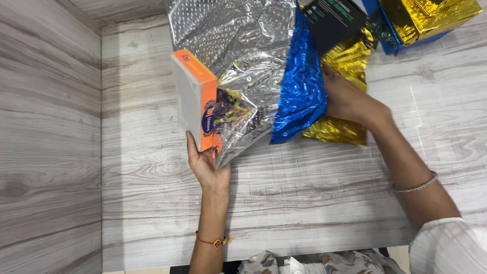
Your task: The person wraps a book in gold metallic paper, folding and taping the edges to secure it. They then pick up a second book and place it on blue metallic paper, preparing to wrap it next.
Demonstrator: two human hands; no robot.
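My left hand [207, 165] grips the lower end of an orange and white box [195, 99], held on edge above the wooden table [314, 187]. Just right of the box lies a sheet of silver foil wrapping [233, 50], crumpled against it. My right hand [347, 99] reaches under a blue foil sheet [302, 81] and rests on gold foil wrapping [337, 129], fingers partly hidden by the blue sheet.
A black box [332, 18] lies at the back on the foils. More gold foil in a blue wrapper [426, 18] sits at the far right corner. A wood-panelled wall [48, 137] borders the table on the left.
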